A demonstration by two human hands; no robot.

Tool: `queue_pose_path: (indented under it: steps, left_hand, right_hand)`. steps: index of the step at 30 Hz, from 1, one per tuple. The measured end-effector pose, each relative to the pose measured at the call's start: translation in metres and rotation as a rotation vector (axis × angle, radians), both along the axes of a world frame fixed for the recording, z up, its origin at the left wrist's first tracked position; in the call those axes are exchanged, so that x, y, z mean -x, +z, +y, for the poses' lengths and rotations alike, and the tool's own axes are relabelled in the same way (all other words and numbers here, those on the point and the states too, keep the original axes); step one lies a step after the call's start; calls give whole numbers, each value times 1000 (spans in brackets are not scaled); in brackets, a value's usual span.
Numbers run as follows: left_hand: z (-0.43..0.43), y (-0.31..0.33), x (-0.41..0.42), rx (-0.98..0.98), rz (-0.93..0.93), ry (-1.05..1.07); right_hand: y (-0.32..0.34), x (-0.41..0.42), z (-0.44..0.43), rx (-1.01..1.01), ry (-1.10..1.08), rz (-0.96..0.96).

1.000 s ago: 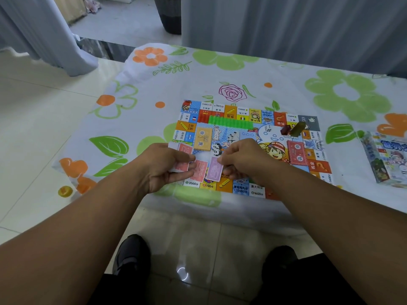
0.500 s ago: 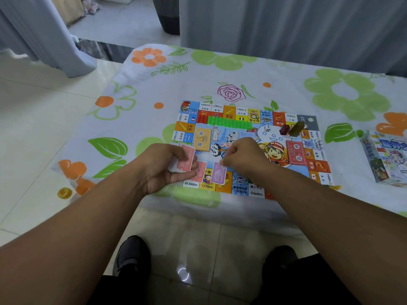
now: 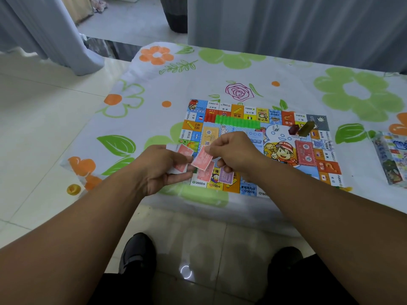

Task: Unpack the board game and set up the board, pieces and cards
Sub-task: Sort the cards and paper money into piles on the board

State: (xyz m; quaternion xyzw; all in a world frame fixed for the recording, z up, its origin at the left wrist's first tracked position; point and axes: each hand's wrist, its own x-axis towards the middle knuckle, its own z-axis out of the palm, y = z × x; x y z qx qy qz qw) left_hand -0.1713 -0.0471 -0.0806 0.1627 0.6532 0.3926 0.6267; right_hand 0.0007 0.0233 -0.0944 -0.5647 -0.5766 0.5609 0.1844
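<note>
**While the board [image 3: 239, 111] lies unfolded, both hands work the paper money**

Where the board's near left corner meets the table edge, the two hands are close together. The left hand [image 3: 158, 170] grips a small stack of pink notes [image 3: 182, 158], thumb on top and fingers curled beneath. The right hand [image 3: 235, 155] pinches a single pink note [image 3: 201, 160] at its upper end, holding it tilted above the board. The single note's lower edge reaches the left thumb; whether the two touch is not clear.

Under the raised note, a second pink note [image 3: 206, 175] and a purple note [image 3: 226, 178] lie flat, side by side, on the board's near row of squares. Further in, a yellow card deck [image 3: 210, 136] sits left of centre, partly hidden by the right hand, and a red card deck [image 3: 305, 153] sits toward the right side. A row of green houses [image 3: 236, 122] runs along the far edge. Near the far right corner, a dark red piece [image 3: 294, 129] and an olive piece [image 3: 307, 128] lie just beside each other.

The board rests on a flowered tablecloth [image 3: 286, 69], nearer the table's front than its back. The game box [image 3: 394, 159] lies at the right, well apart from the board and cut off by the frame. Below the table edge, two dark shoes [image 3: 137, 254] stand on pale floor tiles. Grey curtains [image 3: 286, 25] hang behind the table.
</note>
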Motion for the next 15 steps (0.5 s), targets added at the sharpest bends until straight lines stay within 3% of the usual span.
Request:
queue_pose_path:
  steps: [8,15]
  left_hand:
    - [-1,1,9,21,15,34]
    - [1,1,7,21,-55,10]
  right_hand:
    - [-20,2,2,-119,73,-191]
    - [-20,3,4,-167,50,-215]
